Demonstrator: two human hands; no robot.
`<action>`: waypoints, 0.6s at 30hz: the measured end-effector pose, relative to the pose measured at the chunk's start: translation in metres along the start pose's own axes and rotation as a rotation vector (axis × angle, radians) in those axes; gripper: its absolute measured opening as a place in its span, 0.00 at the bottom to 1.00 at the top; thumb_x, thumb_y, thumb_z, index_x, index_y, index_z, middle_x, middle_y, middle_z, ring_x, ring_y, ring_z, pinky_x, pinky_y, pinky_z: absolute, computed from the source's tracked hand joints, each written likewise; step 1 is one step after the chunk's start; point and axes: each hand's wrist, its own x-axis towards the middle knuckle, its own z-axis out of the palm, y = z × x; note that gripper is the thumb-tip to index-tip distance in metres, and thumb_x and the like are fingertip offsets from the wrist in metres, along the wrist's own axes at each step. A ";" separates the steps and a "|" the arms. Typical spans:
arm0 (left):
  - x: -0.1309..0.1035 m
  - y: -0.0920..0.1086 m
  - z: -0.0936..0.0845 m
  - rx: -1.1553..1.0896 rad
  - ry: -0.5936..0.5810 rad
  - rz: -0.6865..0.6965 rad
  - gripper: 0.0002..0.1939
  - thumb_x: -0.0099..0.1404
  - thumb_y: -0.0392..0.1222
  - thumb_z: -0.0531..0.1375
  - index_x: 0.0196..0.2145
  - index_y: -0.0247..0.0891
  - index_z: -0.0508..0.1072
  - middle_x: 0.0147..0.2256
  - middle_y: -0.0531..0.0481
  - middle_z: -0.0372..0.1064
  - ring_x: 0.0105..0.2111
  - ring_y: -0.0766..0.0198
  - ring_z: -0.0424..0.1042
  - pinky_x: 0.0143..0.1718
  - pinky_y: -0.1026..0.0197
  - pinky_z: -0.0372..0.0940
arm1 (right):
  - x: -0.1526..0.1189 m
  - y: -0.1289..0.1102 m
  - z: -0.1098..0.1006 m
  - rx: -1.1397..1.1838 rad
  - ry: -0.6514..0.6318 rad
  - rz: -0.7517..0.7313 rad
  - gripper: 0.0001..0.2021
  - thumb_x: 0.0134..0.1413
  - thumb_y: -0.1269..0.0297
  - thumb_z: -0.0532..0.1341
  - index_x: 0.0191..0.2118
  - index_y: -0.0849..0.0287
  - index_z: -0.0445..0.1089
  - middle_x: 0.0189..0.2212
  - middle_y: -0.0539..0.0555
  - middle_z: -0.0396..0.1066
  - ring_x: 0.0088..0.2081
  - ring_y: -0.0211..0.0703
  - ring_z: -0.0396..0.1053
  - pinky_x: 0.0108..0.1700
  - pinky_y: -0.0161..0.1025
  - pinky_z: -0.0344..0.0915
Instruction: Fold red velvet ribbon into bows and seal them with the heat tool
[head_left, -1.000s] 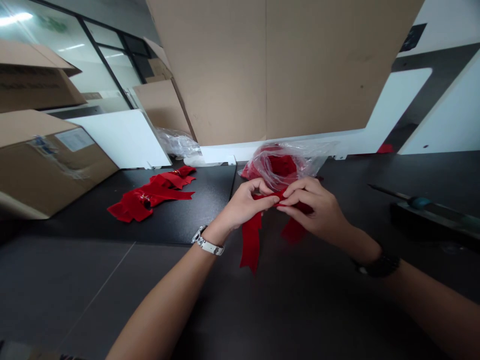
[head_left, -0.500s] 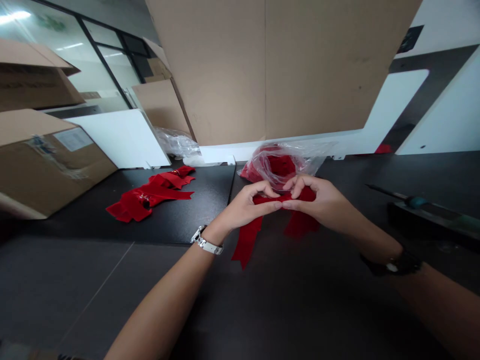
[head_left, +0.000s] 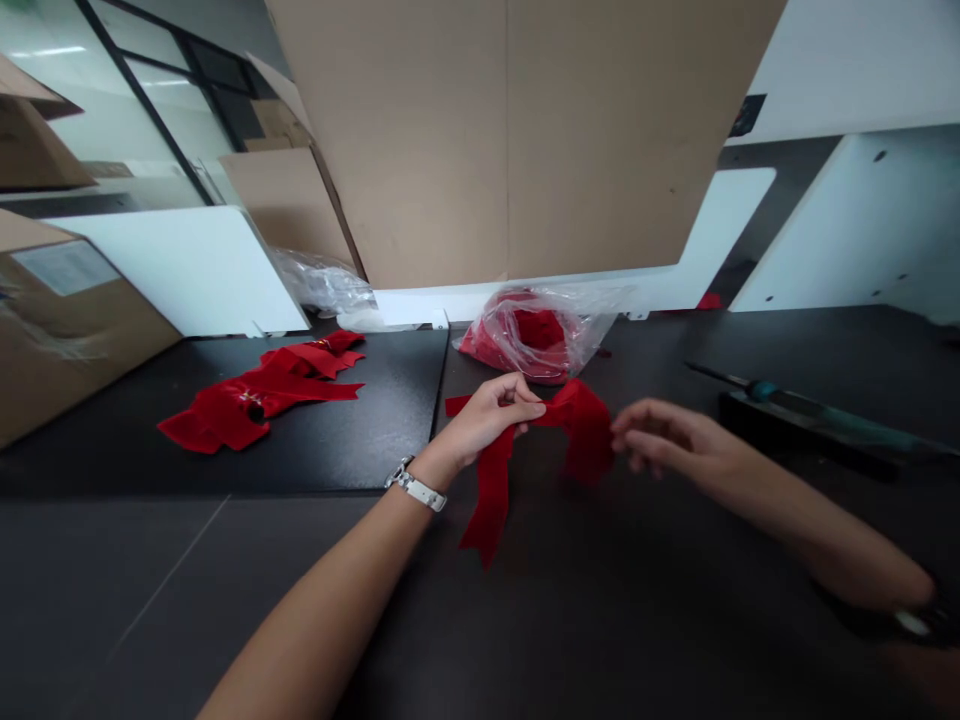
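A red ribbon (head_left: pixel 491 490) hangs in loops above the dark table, its notched tail pointing down. My left hand (head_left: pixel 499 412) pinches it near its middle. Close to the ribbon's right-hand loop is my right hand (head_left: pixel 660 437), its fingers curled and slightly blurred; whether they touch the ribbon is unclear. Behind the hands lies a clear plastic bag (head_left: pixel 540 335) with red material inside. Several red ribbon pieces (head_left: pixel 259 395) lie in a pile on the black surface at the left.
A pen-like tool with a teal grip (head_left: pixel 787 398) rests on a black holder at the right. Cardboard boxes (head_left: pixel 97 320) stand at the left, and a large cardboard panel (head_left: pixel 510 150) rises behind the table (head_left: pixel 637 620).
My right hand has moved right, away from my left hand and the ribbon's middle. The ribbon's right loop now shows more fully. The camera view has shifted to the right.
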 end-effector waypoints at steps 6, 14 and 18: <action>0.004 -0.010 0.002 -0.032 -0.026 -0.034 0.14 0.53 0.42 0.63 0.26 0.33 0.61 0.23 0.56 0.62 0.21 0.78 0.62 0.23 0.72 0.55 | -0.060 0.055 -0.027 0.040 0.398 0.429 0.20 0.31 0.48 0.70 0.27 0.58 0.71 0.30 0.61 0.72 0.32 0.45 0.69 0.40 0.41 0.68; 0.003 -0.024 0.015 -0.063 -0.030 -0.159 0.12 0.52 0.39 0.61 0.25 0.33 0.60 0.22 0.56 0.60 0.19 0.78 0.60 0.20 0.73 0.53 | -0.068 0.094 -0.051 0.233 1.151 0.417 0.23 0.15 0.67 0.69 0.27 0.56 0.63 0.38 0.58 0.70 0.50 0.56 0.67 0.59 0.47 0.58; 0.004 -0.031 0.018 -0.072 -0.015 -0.196 0.10 0.52 0.36 0.61 0.25 0.32 0.60 0.21 0.57 0.61 0.19 0.78 0.60 0.20 0.74 0.53 | -0.046 0.068 -0.044 0.225 1.159 0.233 0.24 0.20 0.66 0.71 0.32 0.56 0.66 0.49 0.58 0.70 0.56 0.55 0.64 0.60 0.47 0.58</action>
